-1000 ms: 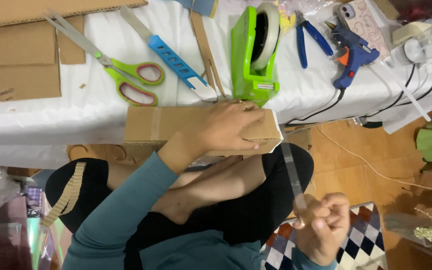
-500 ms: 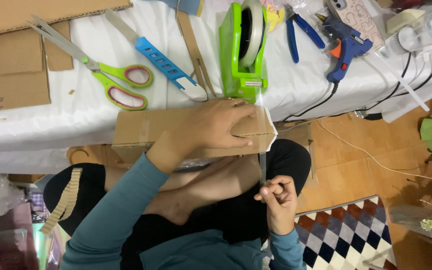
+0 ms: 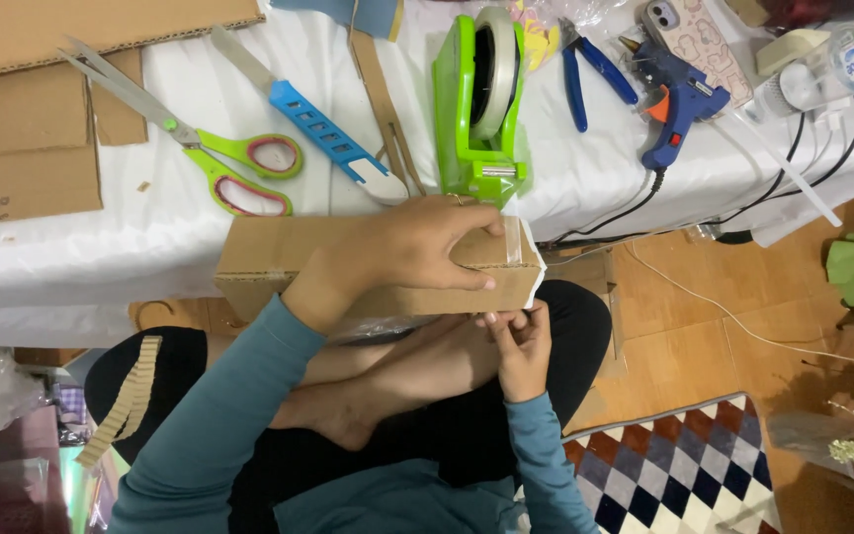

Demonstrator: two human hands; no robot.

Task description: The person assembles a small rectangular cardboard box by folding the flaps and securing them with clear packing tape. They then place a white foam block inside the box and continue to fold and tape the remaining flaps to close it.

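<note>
Cardboard box (image 3: 279, 259) lies under left hand (image 3: 417, 247), right hand (image 3: 521, 346) just below its end.

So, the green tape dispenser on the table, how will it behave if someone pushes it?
The green tape dispenser stands tall on a narrow base, so a push near the top may tip it. Low pushes would probably slide it, since the white tablecloth looks smooth. It seems stiff plastic, likely weighted for its size.
</note>
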